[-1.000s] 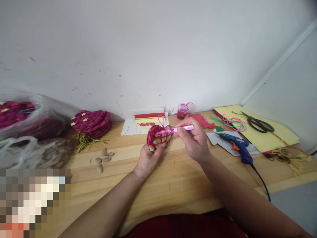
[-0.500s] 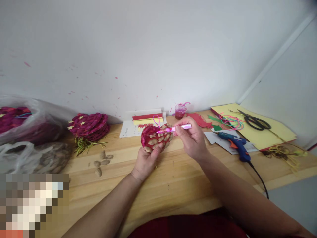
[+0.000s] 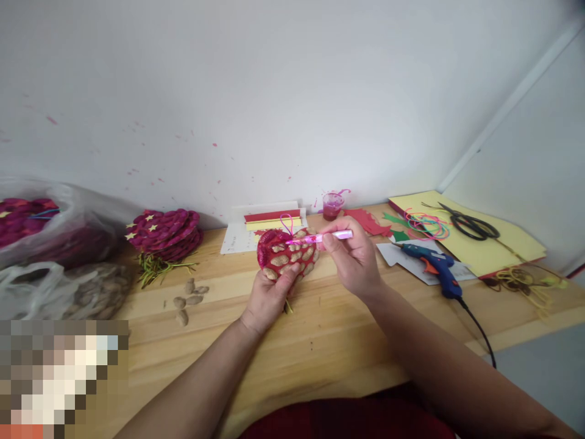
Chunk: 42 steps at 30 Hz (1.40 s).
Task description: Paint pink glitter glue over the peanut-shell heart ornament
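Observation:
My left hand (image 3: 269, 296) grips the lower edge of a red heart-shaped ornament (image 3: 287, 261), thumb on its front. Peanuts in their shells cover its face; those along the upper left edge are painted magenta, the others are bare tan. A pink cord loop (image 3: 287, 223) stands up from its top. In my right hand (image 3: 354, 259) is a paintbrush (image 3: 336, 236) with a white, pink-smeared handle, pinched between thumb and fingers. Its tip points left and meets the peanuts near the top of the heart.
A cup of magenta paint (image 3: 332, 207) stands by the wall. At right lie a blue glue gun (image 3: 432, 259), black scissors (image 3: 473, 222) and yellow card (image 3: 507, 244). Leftward are loose peanuts (image 3: 187, 300), stacked painted ornaments (image 3: 167, 235) and plastic bags (image 3: 86, 228).
The heart has shifted slightly left and turned its face more toward me. The brush tip has moved a little left over the peanuts, and more of the upper left ones show magenta.

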Motion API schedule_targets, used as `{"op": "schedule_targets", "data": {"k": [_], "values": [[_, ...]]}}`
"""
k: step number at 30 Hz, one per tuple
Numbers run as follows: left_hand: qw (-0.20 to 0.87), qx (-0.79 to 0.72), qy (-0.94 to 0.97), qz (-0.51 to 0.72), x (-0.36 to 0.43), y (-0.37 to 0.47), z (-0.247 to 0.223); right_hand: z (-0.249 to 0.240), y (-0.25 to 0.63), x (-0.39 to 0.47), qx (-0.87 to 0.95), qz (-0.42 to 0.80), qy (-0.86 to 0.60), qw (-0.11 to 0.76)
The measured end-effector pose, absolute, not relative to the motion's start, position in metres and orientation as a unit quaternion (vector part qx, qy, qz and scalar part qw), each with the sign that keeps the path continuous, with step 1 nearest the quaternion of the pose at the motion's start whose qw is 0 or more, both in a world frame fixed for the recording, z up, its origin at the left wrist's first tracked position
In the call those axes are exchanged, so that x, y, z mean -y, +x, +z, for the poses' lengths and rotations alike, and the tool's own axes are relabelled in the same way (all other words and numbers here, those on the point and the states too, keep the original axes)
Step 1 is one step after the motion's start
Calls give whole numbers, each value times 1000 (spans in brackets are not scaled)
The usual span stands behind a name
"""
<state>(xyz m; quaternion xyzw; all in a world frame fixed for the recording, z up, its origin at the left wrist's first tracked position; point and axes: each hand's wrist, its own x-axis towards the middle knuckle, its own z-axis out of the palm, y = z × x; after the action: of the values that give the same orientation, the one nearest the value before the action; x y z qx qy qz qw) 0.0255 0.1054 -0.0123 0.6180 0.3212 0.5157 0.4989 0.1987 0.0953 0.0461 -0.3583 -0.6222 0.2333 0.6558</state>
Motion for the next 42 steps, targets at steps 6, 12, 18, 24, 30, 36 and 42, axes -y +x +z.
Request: {"op": "schedule_targets", "data": {"k": [6,12,18,24,30,36,42], "values": [[559,-299,581,511,-104,29,-11,42,199,-94,630,251,-360,641],[569,-291,562,525,-104,29,-9,43,203,-94,618,256,-351,655],[603,-271,539,522,-103,31,-10,41,202,-94,627,262,-350,644],[601,-252,538,535,-106,30,-18,44,201,-94,610,259,-358,658],[615,-248,518,541,-104,32,-19,46,199,-92,621,264,-350,650],[618,-265,504,542,-102,32,-11,45,202,-94,607,258,-356,661],[620,-243,517,538,-102,32,-12,46,199,-92,624,264,-346,649]]}}
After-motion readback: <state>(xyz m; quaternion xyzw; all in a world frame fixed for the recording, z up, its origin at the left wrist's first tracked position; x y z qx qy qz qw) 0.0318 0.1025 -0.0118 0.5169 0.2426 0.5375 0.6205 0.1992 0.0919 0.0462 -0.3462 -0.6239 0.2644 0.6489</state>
